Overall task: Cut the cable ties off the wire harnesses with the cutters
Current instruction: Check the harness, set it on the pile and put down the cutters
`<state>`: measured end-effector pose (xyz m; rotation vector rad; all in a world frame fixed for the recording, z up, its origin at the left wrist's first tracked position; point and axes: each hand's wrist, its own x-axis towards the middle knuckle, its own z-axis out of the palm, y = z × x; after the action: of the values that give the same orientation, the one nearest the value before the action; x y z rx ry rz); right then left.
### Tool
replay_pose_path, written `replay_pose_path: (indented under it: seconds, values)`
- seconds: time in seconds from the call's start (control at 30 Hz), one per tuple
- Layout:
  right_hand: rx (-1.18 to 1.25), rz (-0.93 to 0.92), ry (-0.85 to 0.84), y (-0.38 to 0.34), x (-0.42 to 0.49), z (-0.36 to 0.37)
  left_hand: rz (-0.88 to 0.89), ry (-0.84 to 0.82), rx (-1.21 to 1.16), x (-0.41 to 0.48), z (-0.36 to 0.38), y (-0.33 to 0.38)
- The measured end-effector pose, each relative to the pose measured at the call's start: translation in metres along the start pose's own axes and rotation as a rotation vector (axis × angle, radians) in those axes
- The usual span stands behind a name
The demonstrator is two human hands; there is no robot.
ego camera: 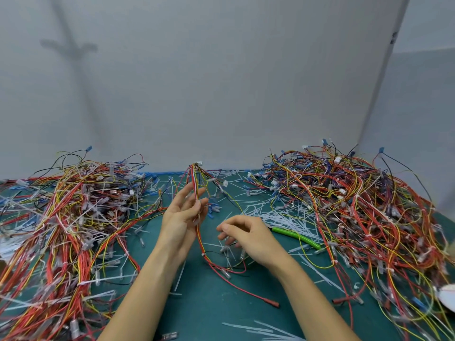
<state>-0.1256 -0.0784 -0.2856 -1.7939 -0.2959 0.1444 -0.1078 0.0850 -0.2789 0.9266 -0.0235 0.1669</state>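
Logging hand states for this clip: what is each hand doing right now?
Left hand: pinches a wire harness.
Right hand: fingers curled; contents cannot be told.

Teal table (209, 303) beneath harness heaps (73, 217), cut ties (278, 217)

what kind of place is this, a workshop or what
Likely a workshop bench for wire-harness rework: heaps of harnesses on both sides of a green mat, cut cable ties scattered over it, and green-handled cutters lying there.

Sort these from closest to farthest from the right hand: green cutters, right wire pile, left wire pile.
1. Green cutters, just right of the right hand.
2. Right wire pile, farther right.
3. Left wire pile, far left.
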Motion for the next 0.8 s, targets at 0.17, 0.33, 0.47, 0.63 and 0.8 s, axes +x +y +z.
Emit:
replay_pose_path:
  seconds: [0.17, 0.33, 0.47, 0.63, 0.8]
  values:
    - [0.002, -0.098, 0.153, 0.002, 0.001, 0.004, 0.013, 0.034, -0.055, 0.005, 0.005, 0.005]
    - [-0.057, -0.269, 0.368, 0.002, 0.0, 0.012, 0.064, 0.097, 0.138, 0.008, 0.026, 0.004]
    - [-0.082, -0.283, 0.435, 0.001, -0.002, 0.011, 0.128, 0.025, 0.322, 0.021, 0.076, 0.018]
    - [-0.059, -0.377, 0.773, -0.005, -0.007, 0.009, 0.34, -0.027, 0.461, 0.037, 0.153, 0.036]
    - [0.084, -0.385, 1.019, -0.007, -0.006, 0.01, 0.471, -0.149, 0.592, 0.042, 0.219, 0.023]
